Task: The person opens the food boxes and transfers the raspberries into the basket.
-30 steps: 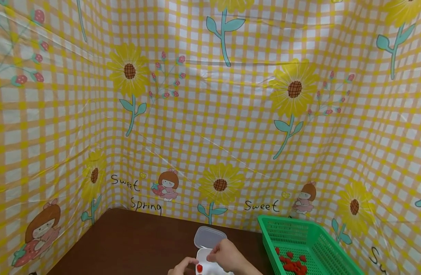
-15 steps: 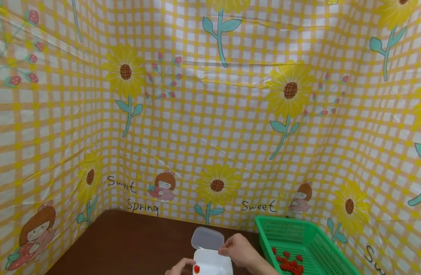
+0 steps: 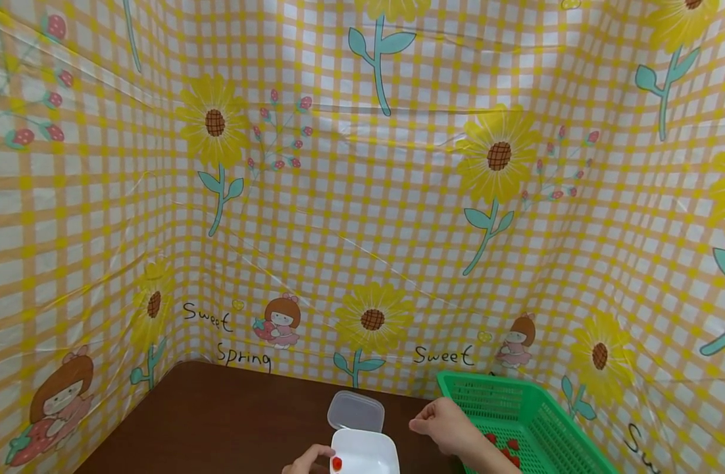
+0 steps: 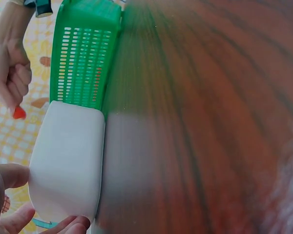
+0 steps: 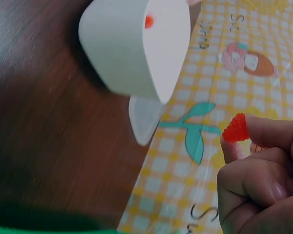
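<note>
At the bottom middle of the head view is a white plastic container [image 3: 371, 444], with a single red raspberry [image 3: 337, 463] inside by its left wall. My left hand [image 3: 306, 459] grips the container's left end, the thumb and fingers [image 4: 74, 225] spread around its side in the left wrist view. Between thumb and index finger, my right hand [image 3: 448, 424] pinches another red raspberry [image 5: 236, 129], plainly seen in the right wrist view. That hand is in the air to the right of the container, overlapping the near-left part of the green basket [image 3: 487, 398] in the head view.
Several red raspberries [image 3: 512, 445] lie in the green basket at the right. Just behind the container, a translucent lid [image 3: 355, 411] lies on the dark brown table [image 3: 220, 421]. A yellow checked cloth [image 3: 362, 237] hangs around the back and sides.
My right hand has moved right from over the container to beside the basket. My left hand stays at the container. The view has shifted slightly.
</note>
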The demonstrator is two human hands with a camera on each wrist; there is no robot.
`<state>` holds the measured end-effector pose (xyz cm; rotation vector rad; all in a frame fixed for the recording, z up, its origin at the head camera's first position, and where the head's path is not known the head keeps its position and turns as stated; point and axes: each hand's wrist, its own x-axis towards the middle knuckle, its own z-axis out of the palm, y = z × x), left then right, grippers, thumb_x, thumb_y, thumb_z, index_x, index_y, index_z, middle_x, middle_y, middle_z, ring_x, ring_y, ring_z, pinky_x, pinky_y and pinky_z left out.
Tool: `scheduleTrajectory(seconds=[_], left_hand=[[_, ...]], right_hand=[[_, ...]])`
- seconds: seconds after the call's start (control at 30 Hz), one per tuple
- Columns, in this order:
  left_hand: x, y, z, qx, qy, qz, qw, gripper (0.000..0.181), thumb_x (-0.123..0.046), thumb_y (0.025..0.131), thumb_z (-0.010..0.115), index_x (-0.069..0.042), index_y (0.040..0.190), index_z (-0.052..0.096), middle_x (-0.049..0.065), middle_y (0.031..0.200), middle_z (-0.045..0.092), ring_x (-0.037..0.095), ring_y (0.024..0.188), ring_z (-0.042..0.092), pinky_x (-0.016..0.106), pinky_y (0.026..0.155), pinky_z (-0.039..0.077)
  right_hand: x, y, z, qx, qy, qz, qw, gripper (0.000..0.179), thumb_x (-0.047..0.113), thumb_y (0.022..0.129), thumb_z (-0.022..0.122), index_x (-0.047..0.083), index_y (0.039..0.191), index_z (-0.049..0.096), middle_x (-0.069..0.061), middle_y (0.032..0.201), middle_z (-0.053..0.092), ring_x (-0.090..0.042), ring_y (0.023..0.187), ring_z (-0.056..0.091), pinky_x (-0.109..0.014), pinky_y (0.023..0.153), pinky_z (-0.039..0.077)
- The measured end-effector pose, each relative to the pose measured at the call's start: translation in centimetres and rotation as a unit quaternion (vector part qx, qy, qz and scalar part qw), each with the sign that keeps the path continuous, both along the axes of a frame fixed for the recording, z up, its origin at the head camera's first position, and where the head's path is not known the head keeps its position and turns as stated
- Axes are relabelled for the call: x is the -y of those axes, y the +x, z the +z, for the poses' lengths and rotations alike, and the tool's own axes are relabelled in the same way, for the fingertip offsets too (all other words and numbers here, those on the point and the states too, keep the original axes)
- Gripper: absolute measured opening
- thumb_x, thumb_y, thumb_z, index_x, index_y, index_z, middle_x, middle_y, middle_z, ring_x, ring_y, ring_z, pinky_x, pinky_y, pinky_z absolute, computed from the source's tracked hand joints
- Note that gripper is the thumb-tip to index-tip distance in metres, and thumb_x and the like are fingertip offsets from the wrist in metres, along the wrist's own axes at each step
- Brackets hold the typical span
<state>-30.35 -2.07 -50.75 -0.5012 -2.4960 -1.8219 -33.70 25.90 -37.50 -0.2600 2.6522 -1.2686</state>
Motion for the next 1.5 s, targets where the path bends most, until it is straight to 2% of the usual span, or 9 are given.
scheduleTrajectory(seconds=[0.37, 0.4, 0.57, 0.6, 0.63, 0.77, 1.07, 1.3, 1.5], left_hand=[[-0.1, 0.0, -0.1, -0.001, 0.002, 0.002, 1.0, 0.047, -0.036, 0.07, 0.079, -0.012, 0.105, 0.057, 0.008, 0.091, 0.069, 0.025, 0.078, 0.067, 0.047, 0.066, 0.052], [-0.1, -0.1, -0.1, -0.001, 0.0, 0.003, 1.0, 0.046, -0.035, 0.071, 0.078, -0.013, 0.105, 0.057, 0.008, 0.09, 0.069, 0.025, 0.078, 0.067, 0.047, 0.066, 0.052], [-0.1, 0.1, 0.3, 0.001, -0.001, 0.007, 1.0, 0.044, -0.031, 0.071, 0.078, -0.013, 0.106, 0.058, 0.006, 0.087, 0.069, 0.022, 0.076, 0.066, 0.043, 0.065, 0.051], [-0.1, 0.2, 0.3, -0.001, -0.001, 0.008, 1.0, 0.044, -0.031, 0.072, 0.078, -0.013, 0.106, 0.058, 0.005, 0.086, 0.069, 0.021, 0.076, 0.066, 0.041, 0.064, 0.051], [-0.1, 0.2, 0.4, -0.001, 0.001, 0.009, 1.0, 0.043, -0.031, 0.071, 0.078, -0.013, 0.106, 0.059, 0.005, 0.085, 0.069, 0.021, 0.076, 0.066, 0.04, 0.064, 0.051], [0.0, 0.3, 0.6, -0.002, -0.002, 0.009, 1.0, 0.043, -0.031, 0.071, 0.078, -0.013, 0.105, 0.058, 0.004, 0.084, 0.069, 0.019, 0.075, 0.066, 0.039, 0.064, 0.051], [0.0, 0.1, 0.5, 0.006, 0.002, 0.004, 1.0, 0.044, -0.032, 0.072, 0.078, -0.012, 0.105, 0.059, 0.005, 0.084, 0.068, 0.021, 0.076, 0.065, 0.042, 0.065, 0.051], [-0.1, -0.2, 0.2, 0.01, 0.0, 0.008, 0.9999, 0.043, -0.031, 0.072, 0.078, -0.013, 0.104, 0.059, 0.005, 0.085, 0.068, 0.021, 0.076, 0.065, 0.043, 0.065, 0.051], [-0.1, -0.4, 0.3, 0.003, -0.002, 0.012, 0.9999, 0.042, -0.03, 0.072, 0.078, -0.012, 0.105, 0.059, 0.005, 0.086, 0.069, 0.02, 0.077, 0.066, 0.04, 0.065, 0.051]], right_hand=[[-5.4, -1.0, 1.1, 0.015, 0.009, -0.033, 0.9993, 0.019, 0.022, 0.086, 0.062, 0.005, 0.088, 0.071, 0.01, 0.045, 0.02, -0.006, 0.041, 0.01, -0.023, 0.039, 0.02], [-5.8, -1.1, 1.3, 0.015, 0.013, -0.044, 0.9988, 0.02, 0.023, 0.086, 0.063, 0.005, 0.087, 0.071, 0.01, 0.046, 0.03, -0.006, 0.04, 0.012, -0.024, 0.04, 0.025], [-7.1, -0.9, 1.7, 0.005, 0.028, -0.052, 0.9982, 0.031, 0.022, 0.087, 0.062, 0.012, 0.058, 0.053, 0.009, 0.047, 0.028, -0.007, 0.04, 0.016, -0.029, 0.05, 0.036], [-7.4, -0.8, 1.8, 0.004, 0.025, -0.047, 0.9986, 0.034, 0.021, 0.087, 0.061, 0.014, 0.057, 0.049, 0.009, 0.047, 0.027, -0.007, 0.04, 0.016, -0.029, 0.05, 0.036], [-7.7, -0.8, 1.8, 0.005, 0.02, -0.038, 0.999, 0.035, 0.02, 0.088, 0.06, 0.016, 0.056, 0.046, 0.008, 0.047, 0.018, -0.008, 0.041, 0.013, -0.027, 0.048, 0.033], [-8.9, -0.9, 1.7, 0.015, 0.015, -0.027, 0.9994, 0.039, 0.019, 0.089, 0.059, 0.018, 0.054, 0.04, 0.009, 0.046, 0.021, -0.007, 0.042, 0.014, -0.025, 0.045, 0.028], [-11.6, -1.8, 0.6, 0.038, 0.043, -0.053, 0.9969, 0.045, 0.019, 0.087, 0.061, 0.02, 0.052, 0.032, 0.01, 0.046, 0.015, -0.007, 0.045, 0.007, -0.022, 0.044, 0.02], [-13.4, -2.6, -0.4, 0.057, 0.028, -0.058, 0.9963, 0.046, 0.013, 0.085, 0.061, 0.021, 0.05, 0.033, 0.01, 0.044, 0.016, -0.006, 0.043, 0.01, -0.022, 0.044, 0.022], [-14.8, -3.7, -1.8, 0.077, 0.044, -0.065, 0.9939, 0.049, 0.011, 0.084, 0.062, 0.022, 0.049, 0.03, 0.011, 0.044, 0.018, -0.004, 0.042, 0.011, -0.02, 0.041, 0.023]])
